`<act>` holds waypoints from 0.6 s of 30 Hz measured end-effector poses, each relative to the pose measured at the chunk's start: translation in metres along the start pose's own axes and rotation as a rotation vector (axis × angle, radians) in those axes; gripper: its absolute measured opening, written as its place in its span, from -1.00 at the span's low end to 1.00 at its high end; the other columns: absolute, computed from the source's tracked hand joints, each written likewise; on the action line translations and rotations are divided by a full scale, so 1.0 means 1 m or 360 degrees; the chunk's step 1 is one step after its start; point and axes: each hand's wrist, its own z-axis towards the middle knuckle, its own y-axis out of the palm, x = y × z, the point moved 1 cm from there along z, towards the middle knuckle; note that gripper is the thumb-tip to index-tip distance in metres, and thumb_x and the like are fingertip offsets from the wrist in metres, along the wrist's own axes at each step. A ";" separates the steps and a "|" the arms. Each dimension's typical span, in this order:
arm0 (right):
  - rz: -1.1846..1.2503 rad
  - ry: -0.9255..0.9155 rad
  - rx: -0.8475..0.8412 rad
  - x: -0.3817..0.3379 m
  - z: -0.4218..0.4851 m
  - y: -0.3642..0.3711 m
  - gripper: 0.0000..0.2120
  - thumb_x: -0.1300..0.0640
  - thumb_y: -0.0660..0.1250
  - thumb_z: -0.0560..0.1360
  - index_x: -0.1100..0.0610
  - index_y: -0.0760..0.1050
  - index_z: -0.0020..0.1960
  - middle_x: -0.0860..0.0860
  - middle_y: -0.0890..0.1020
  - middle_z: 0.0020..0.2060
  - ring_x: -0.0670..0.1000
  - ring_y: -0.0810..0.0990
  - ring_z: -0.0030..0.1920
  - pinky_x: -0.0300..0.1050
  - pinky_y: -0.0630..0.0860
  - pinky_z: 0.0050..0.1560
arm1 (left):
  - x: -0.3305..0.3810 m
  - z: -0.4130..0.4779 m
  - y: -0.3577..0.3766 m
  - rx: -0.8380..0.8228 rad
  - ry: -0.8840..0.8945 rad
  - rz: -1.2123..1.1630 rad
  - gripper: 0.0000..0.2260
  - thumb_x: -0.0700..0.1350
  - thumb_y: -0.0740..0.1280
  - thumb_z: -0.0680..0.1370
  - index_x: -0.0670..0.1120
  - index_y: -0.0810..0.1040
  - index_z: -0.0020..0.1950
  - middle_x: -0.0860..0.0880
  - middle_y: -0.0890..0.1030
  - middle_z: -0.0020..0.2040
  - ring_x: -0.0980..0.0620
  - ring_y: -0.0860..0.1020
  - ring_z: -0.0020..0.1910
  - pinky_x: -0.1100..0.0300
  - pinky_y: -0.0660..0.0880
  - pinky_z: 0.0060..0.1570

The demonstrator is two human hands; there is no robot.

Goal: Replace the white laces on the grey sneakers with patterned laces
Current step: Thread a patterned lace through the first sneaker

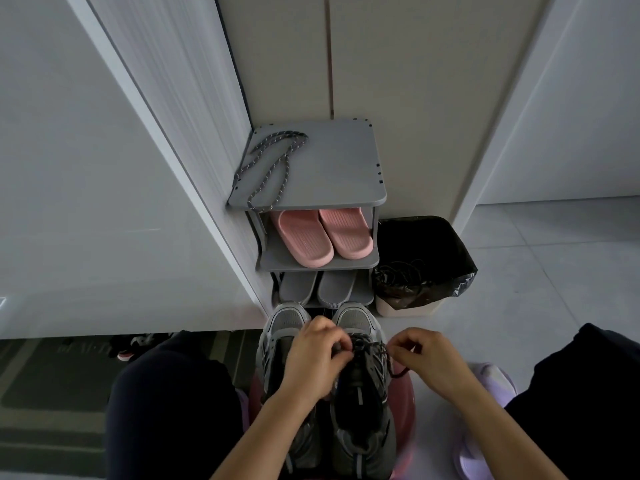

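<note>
Pinching a dark patterned lace point(375, 348) from both sides: left hand point(313, 355) w/ fingers curled on it over the right grey sneaker point(363, 410); right hand point(427, 358) grips its loose end btwn thumb & fingertips; lace crosses that shoe's eyelet area; left grey sneaker point(282, 336) sits just beside it, both near centre btwn the knees; 2nd patterned lace point(273, 161) lies loose on top of grey shoe rack point(339, 161), far centre; pink slippers point(322, 237) on shelf below; black-bagged bin point(426, 265) right of rack.
</note>
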 end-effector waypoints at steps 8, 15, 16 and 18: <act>-0.0172 -0.0005 -0.0059 0.004 0.002 0.013 -0.83 0.17 0.36 0.45 0.01 0.50 -0.29 -0.11 0.54 -0.45 -0.21 0.47 -0.48 -0.40 0.36 -0.38 | 0.006 -0.007 0.021 -0.0234 -0.0074 0.0297 -0.72 0.05 0.30 0.52 0.06 0.56 0.21 0.15 0.03 0.53 0.04 -0.09 0.50 0.08 -0.07 0.45; -0.0341 -0.0048 -0.0068 0.004 0.006 0.015 -0.77 0.11 0.35 0.45 -0.09 0.41 -0.33 -0.14 0.50 -0.32 -0.13 0.49 -0.30 -0.28 0.40 -0.23 | 0.002 -0.005 0.031 -0.0148 -0.0021 0.0193 -0.74 -0.01 0.30 0.52 0.04 0.58 0.21 0.11 0.11 0.52 0.03 -0.02 0.49 0.10 -0.02 0.43; -0.0396 -0.0073 -0.0071 0.004 0.006 0.016 -0.79 0.10 0.34 0.45 -0.08 0.40 -0.32 -0.13 0.50 -0.29 -0.10 0.50 -0.25 -0.25 0.42 -0.19 | 0.002 -0.005 0.032 -0.0125 0.0004 0.0188 -0.74 -0.02 0.30 0.53 0.03 0.58 0.20 0.11 0.13 0.51 0.03 -0.01 0.49 0.12 -0.02 0.42; -0.0442 -0.0112 -0.0113 0.001 0.007 0.019 -0.89 0.11 0.33 0.46 -0.01 0.46 -0.24 -0.08 0.51 -0.21 -0.05 0.52 -0.16 -0.20 0.43 -0.10 | 0.001 -0.005 0.034 -0.0083 0.0053 0.0189 -0.76 -0.06 0.30 0.53 0.00 0.59 0.18 0.10 0.16 0.50 0.04 0.02 0.48 0.16 0.00 0.41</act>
